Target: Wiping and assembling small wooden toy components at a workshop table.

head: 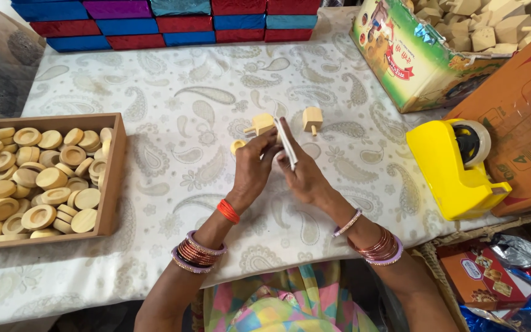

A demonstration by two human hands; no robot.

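Note:
My left hand point(252, 167) and my right hand point(304, 175) meet over the middle of the paisley tablecloth point(173, 92). Together they pinch a thin white flat strip point(287, 144), held on edge between the fingertips. Just beyond my left fingers lies a small wooden block with a peg point(260, 125). A second pegged wooden block point(312, 118) stands to its right. A small round wooden piece point(237, 146) lies by my left thumb. Both wrists wear several bangles.
A wooden tray point(115, 178) full of round wooden discs sits at the left. A yellow tape dispenser point(456, 169) stands at the right beside a cardboard box point(523, 117). A printed carton point(413, 61) holds wooden blocks. Coloured boxes point(173, 21) are stacked along the far edge.

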